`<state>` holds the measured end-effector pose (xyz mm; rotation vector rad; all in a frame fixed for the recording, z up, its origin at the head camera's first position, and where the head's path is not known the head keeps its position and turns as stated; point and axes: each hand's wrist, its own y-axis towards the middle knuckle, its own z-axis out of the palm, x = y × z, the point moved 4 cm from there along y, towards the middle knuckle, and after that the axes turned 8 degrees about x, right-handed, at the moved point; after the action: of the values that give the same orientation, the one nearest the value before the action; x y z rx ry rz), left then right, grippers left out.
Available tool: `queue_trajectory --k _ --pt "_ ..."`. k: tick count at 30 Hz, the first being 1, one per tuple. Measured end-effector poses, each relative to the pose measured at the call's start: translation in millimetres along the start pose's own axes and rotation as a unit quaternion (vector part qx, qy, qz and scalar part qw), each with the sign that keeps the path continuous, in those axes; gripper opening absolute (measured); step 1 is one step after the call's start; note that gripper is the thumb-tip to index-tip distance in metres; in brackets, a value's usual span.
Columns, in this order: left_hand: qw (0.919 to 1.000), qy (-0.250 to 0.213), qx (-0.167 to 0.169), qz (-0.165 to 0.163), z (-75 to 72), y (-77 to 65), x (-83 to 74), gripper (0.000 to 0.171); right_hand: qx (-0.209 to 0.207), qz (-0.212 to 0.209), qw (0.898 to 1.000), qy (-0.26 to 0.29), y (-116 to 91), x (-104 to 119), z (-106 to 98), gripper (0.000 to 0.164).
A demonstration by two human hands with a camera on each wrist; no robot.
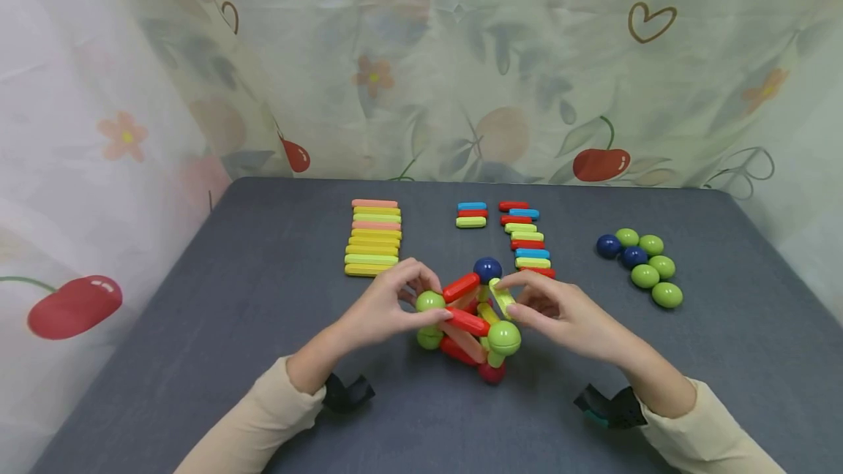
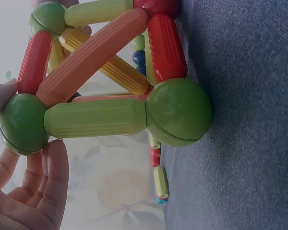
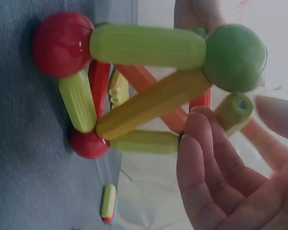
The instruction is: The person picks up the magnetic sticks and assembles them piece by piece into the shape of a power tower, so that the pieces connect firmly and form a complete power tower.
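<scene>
A box-like frame of magnetic balls and sticks stands on the table between my hands. With thumb and fingers, my left hand (image 1: 395,302) grips its upper left green ball (image 2: 24,123). My right hand (image 1: 569,317) pinches a yellow-green stick (image 1: 503,298) at the frame's top right. That stick lies between a blue ball (image 1: 487,269) at the back and a green ball (image 1: 504,338) in front; its near end shows a small metal dot in the right wrist view. Red balls (image 3: 65,45) sit at the bottom right corners. A yellow stick (image 3: 151,105) runs diagonally across the right side.
Behind the frame lie a row of long pink and yellow sticks (image 1: 372,240), a short stack of sticks (image 1: 471,215) and a longer column of short sticks (image 1: 529,237). Several loose green and blue balls (image 1: 645,276) rest at the right. A patterned cloth (image 1: 421,79) hangs behind the table.
</scene>
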<state>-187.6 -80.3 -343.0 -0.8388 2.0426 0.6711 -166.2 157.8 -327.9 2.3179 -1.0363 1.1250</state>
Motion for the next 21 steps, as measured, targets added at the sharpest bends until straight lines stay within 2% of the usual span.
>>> queue_trajectory --k 6,12,21 --pt "1.0 0.004 0.001 -0.003 1.6 0.4 -0.5 0.024 0.036 -0.017 0.999 -0.012 1 2 7 0.035" --pt "1.0 0.007 0.0 -0.004 1.7 0.1 -0.8 0.024 0.037 -0.037 0.997 -0.051 0 5 9 0.054" --pt "1.0 0.004 0.005 0.0 1.5 -0.4 -0.6 0.026 0.046 -0.041 0.995 -0.084 1 2 12 0.054"
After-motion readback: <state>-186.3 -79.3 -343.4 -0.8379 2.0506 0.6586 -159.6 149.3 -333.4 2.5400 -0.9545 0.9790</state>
